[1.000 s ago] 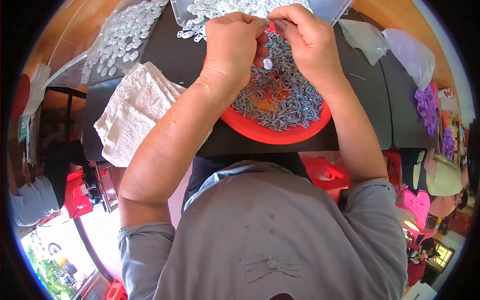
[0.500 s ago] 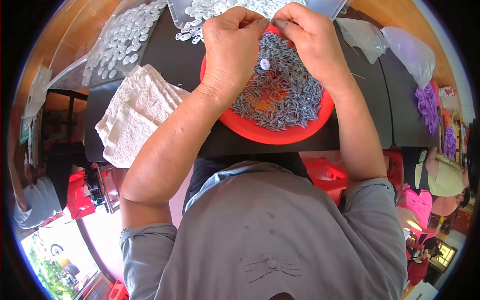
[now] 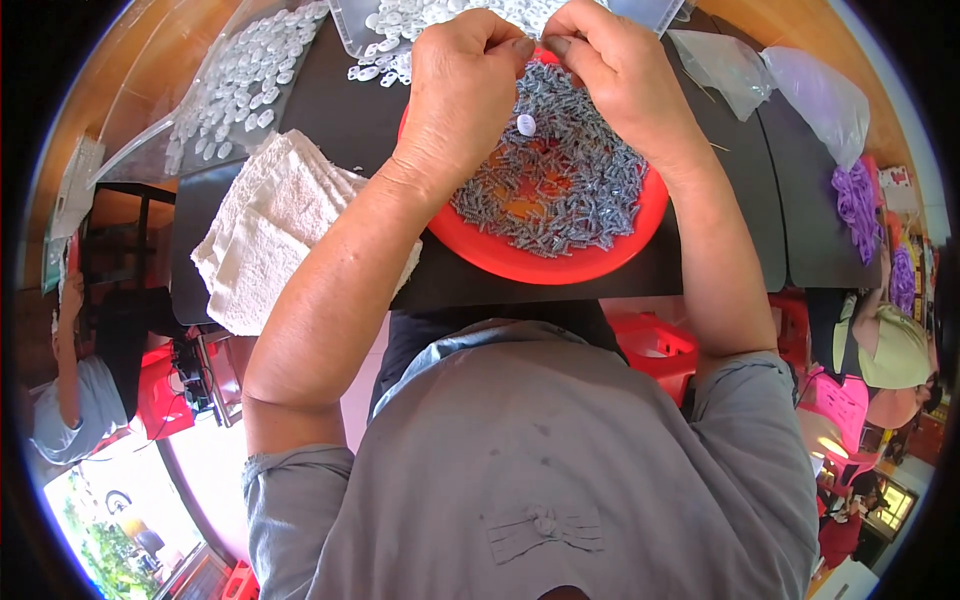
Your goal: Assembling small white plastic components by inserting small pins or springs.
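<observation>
My left hand [image 3: 468, 75] and my right hand [image 3: 610, 75] come close together over the far rim of a red basin [image 3: 560, 272]. Thumb and forefinger are pinched on each hand, and whatever sits between the fingertips is too small to make out. Many small grey screw-like pieces [image 3: 590, 170] fill the basin, with its orange-red bottom showing through in places. One small white oval piece [image 3: 526, 124] lies on top of them, between my wrists. Beyond my hands stands a clear plastic bin [image 3: 352, 25] of white oval pieces [image 3: 420, 20], some spilled beside its near edge.
A folded whitish cloth [image 3: 265, 225] lies left of the basin. Past it is a clear bag of white pieces [image 3: 245, 90]. Plastic bags [image 3: 815, 95] and purple strips [image 3: 856, 210] are at the right. Other people [image 3: 80, 400] sit at the left and right edges.
Both hands stay pinched together over the basin, with only slight shifts. At the left edge, another person's arm has moved up.
</observation>
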### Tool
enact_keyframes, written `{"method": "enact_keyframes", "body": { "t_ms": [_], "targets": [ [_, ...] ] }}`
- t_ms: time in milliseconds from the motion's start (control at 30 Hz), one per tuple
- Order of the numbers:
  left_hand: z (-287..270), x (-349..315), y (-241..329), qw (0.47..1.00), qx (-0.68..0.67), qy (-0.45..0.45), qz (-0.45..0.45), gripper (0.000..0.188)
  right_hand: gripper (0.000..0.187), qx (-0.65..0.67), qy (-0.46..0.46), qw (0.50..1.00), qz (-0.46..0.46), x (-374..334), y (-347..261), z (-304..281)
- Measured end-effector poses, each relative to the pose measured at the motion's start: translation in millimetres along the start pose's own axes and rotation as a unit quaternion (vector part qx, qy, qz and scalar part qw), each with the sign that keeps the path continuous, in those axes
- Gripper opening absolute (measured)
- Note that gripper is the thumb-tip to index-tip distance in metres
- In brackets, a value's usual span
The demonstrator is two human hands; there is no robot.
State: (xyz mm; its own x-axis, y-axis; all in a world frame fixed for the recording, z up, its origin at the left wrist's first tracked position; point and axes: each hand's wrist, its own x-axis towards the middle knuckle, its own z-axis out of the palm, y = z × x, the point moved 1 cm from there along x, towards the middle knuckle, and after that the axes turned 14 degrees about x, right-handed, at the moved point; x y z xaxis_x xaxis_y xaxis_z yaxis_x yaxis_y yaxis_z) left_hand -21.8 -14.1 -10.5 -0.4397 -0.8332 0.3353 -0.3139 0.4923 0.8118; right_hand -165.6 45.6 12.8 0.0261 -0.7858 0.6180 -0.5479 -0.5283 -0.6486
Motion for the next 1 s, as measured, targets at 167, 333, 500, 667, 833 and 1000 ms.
{"method": "enact_keyframes", "body": {
  "t_ms": [167,333,500,667,833,1000],
  "targets": [
    [-12.4,-0.6,31.3,0.986,-0.098,-0.043,-0.129,0.018,0.003,0.015,-0.018,1.000,-0.011,0.4,-3.0,-4.1],
    [-10.7,1.3,15.0,0.995,-0.040,-0.047,-0.080,0.015,0.005,-0.001,-0.017,0.997,-0.072,-1.1,-3.5,-0.8],
    [-8.0,0.6,5.9,0.995,-0.036,-0.051,-0.074,0.015,0.007,0.006,-0.011,0.997,-0.080,-2.7,-3.2,3.8],
    [-10.4,-0.1,9.3,0.987,-0.087,-0.077,-0.109,0.015,0.010,-0.032,-0.013,0.992,-0.119,-6.2,-4.6,7.8],
    [-5.4,0.9,5.3,0.973,-0.140,-0.077,-0.166,0.016,0.012,-0.127,-0.018,0.979,-0.158,-9.1,-2.8,12.6],
    [-4.2,2.3,-13.3,0.977,-0.130,-0.075,-0.151,0.015,0.013,-0.144,-0.028,0.973,-0.181,-6.9,-4.4,18.3]
  ]
}}
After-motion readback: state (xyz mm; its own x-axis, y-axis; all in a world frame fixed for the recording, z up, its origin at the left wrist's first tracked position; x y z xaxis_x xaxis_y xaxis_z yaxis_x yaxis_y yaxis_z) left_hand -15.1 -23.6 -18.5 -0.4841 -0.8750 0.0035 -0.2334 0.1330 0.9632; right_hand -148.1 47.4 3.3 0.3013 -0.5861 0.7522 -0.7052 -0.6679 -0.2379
